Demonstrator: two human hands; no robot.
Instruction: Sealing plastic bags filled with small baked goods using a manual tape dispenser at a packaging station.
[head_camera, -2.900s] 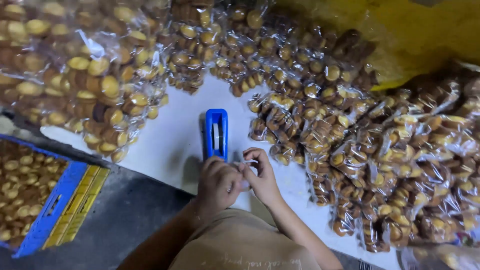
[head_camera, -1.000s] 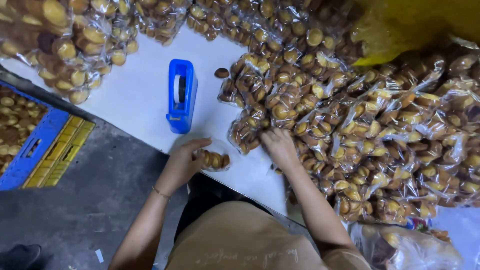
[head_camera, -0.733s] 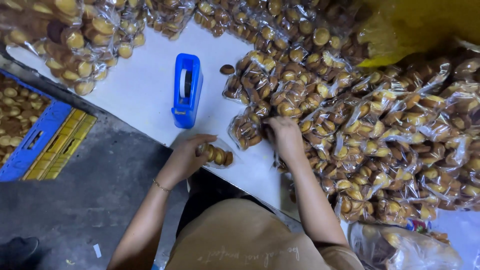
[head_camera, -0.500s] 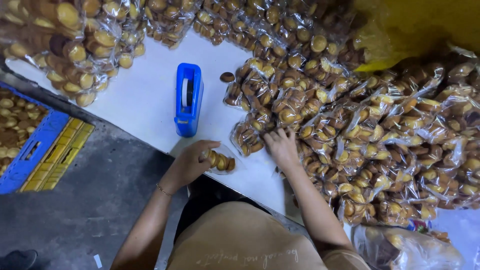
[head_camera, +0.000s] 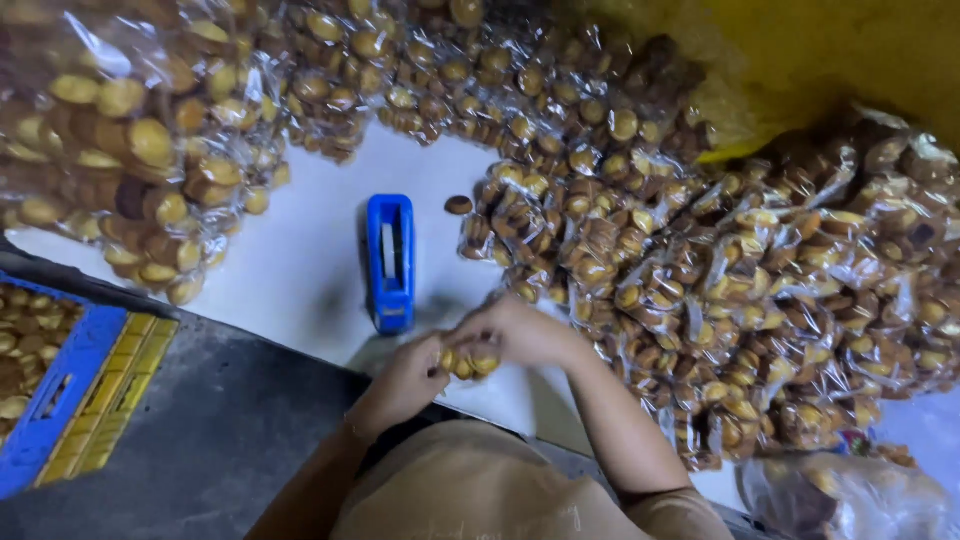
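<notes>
Head view, hands: two, both the person's own, meeting at the near edge of the white table
Left hand: fingers curled and pinching the left end of a small bag of cookies
Right hand: fingers pressed together over the top and right end of the same bag
Bag: one in the hands, clear plastic, a few round golden-brown cookies showing through; it sits between the two hands, just above the table edge and just below the sealer
Sealer: one, blue, upright and narrow, standing on bare table near the hands but not touching them
Loose cookie: one, dark brown, lying on the table right of the sealer
Pile: filled bags heaped right of the hands and across the far side, too many to count
Big bags: larger clear sacks of cookies at far left, number unclear
Crate: one, blue, at lower left, holding cookies
</notes>
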